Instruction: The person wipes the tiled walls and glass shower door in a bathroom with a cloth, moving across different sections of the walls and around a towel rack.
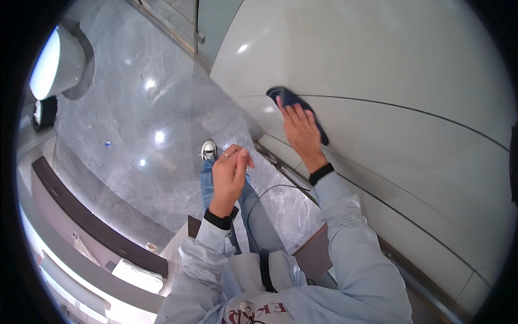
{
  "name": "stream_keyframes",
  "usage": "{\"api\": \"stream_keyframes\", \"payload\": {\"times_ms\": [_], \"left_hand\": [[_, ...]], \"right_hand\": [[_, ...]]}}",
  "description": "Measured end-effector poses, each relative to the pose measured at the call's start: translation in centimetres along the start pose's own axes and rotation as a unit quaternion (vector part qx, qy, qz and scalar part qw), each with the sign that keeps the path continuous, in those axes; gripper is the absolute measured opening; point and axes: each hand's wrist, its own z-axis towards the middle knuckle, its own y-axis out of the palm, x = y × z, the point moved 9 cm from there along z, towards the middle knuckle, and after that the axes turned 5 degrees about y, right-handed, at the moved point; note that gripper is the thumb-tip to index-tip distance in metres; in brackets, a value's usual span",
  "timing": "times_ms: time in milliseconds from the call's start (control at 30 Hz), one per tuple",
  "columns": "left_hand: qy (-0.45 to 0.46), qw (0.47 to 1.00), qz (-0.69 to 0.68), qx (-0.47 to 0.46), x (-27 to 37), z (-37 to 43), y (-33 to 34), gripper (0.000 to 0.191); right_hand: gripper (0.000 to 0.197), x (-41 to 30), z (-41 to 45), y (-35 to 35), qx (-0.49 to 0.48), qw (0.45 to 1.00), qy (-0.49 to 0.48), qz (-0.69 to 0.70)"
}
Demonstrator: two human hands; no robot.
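Observation:
My right hand (pixel 300 131) lies with its fingers stretched over a dark blue cloth (pixel 293 98), pressing it flat against the pale tiled wall (pixel 388 133). The cloth spans a dark joint line between the wall's panels. In front of my body, my left hand (pixel 231 172) is raised with its fingers curled and a ring on one of them. Nothing can be seen in it, though the inside of the palm is hidden. Both wrists carry black bands.
Grey marble-look floor (pixel 133 101) lies to the left. A white toilet (pixel 60 60) stands at upper left, beside a dark bin (pixel 45 113). A vanity with a dark front (pixel 97 218) and a folded white towel (pixel 137 275) is at lower left. A glass door (pixel 218 28) adjoins the wall.

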Motion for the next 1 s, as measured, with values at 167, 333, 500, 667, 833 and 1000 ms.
{"api": "stream_keyframes", "payload": {"times_ms": [167, 333, 500, 667, 833, 1000], "left_hand": [[0.309, 0.945, 0.047, 0.094, 17.6, 2.1, -1.0, 0.024], [0.536, 0.827, 0.111, 0.127, 32.3, 3.0, 1.9, 0.050], [0.663, 0.718, 0.094, 0.191, 41.9, 3.7, 4.1, 0.059], [0.667, 0.692, 0.138, 0.239, 41.4, 2.7, 6.3, 0.062], [0.655, 0.687, 0.183, 0.256, 42.3, 2.3, 3.5, 0.065], [0.671, 0.691, 0.146, 0.226, 43.5, 2.4, 4.3, 0.065]], "right_hand": [[0.050, 7.3, -0.5, -22.8, 0.266, 0.908, 0.188, -0.264], [0.048, 17.0, -5.2, -41.1, 0.418, 0.804, 0.378, -0.191], [0.053, 21.1, -12.4, -47.7, 0.530, 0.702, 0.447, -0.165], [0.060, 20.5, -21.2, -41.5, 0.551, 0.625, 0.529, -0.163], [0.055, 18.0, -19.9, -40.2, 0.568, 0.630, 0.503, -0.164], [0.057, 15.3, -16.4, -36.2, 0.569, 0.665, 0.465, -0.133]]}}
